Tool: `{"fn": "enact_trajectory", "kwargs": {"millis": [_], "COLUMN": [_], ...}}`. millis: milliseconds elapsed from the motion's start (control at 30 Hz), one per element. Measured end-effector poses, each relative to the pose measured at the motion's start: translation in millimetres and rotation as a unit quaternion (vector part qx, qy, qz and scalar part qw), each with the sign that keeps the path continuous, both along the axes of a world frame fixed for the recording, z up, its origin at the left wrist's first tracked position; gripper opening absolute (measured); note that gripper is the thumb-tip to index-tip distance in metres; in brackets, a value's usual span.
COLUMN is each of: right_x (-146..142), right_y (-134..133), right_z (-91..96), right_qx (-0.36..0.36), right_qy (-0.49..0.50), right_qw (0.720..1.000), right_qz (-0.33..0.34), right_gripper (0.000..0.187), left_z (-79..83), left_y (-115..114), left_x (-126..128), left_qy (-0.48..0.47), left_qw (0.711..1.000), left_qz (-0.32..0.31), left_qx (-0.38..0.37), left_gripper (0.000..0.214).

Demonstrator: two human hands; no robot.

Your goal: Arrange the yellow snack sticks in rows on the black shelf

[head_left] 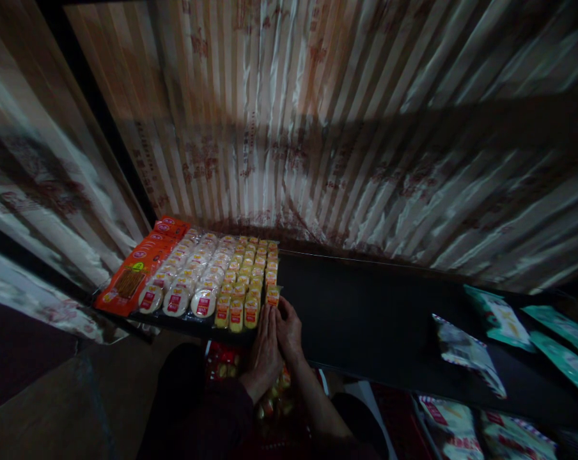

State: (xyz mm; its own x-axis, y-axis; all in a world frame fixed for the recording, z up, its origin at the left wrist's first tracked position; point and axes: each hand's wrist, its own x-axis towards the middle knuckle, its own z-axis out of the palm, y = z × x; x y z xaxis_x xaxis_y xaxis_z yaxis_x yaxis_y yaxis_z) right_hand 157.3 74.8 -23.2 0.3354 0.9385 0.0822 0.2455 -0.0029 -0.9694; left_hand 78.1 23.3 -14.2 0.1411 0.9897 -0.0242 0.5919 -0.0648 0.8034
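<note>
Rows of small yellow wrapped snack packs [250,275] stand on a dark shelf [366,313], beside rows of round white packs [193,271] and orange packets [140,268] at the far left. My left hand [266,348] lies flat with fingers stretched, pressed against the right end of the yellow rows. My right hand [289,329] sits just beside it, fingers curled around the nearest yellow pack [272,296] at the row's front right corner. Both hands touch each other at the shelf's front edge.
Teal packets [500,319] and a grey-white bag [466,351] lie on the shelf's right part. More white-red bags [452,421] sit lower right. A box of wrapped goods [226,364] is under my hands. A striped curtain [318,128] hangs behind.
</note>
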Motion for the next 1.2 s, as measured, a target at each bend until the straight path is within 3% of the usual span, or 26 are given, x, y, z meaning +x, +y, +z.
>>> {"fn": "enact_trajectory", "kwargs": {"millis": [200, 433, 867, 1200], "right_x": [0, 0, 1, 3], "right_y": [3, 7, 11, 9], "right_z": [3.2, 3.5, 2.9, 8.1], "right_qx": [0.033, 0.015, 0.021, 0.049], "right_qy": [-0.044, -0.03, -0.042, -0.087], "right_qw": [0.998, 0.999, 0.999, 0.995], "right_qz": [-0.02, -0.008, -0.014, -0.011], "right_gripper": [0.037, 0.041, 0.04, 0.036], "left_z": [-11.3, -29.4, -27.2, -40.2], "left_y": [4, 12, 20, 26], "left_x": [2, 5, 6, 9], "left_qy": [0.017, -0.012, -0.024, 0.009], "left_qw": [0.999, 0.999, 0.999, 0.999], "left_qz": [-0.01, 0.017, 0.011, 0.01], "left_qx": [0.032, 0.028, 0.029, 0.048], "left_gripper": [0.059, 0.06, 0.063, 0.06]}}
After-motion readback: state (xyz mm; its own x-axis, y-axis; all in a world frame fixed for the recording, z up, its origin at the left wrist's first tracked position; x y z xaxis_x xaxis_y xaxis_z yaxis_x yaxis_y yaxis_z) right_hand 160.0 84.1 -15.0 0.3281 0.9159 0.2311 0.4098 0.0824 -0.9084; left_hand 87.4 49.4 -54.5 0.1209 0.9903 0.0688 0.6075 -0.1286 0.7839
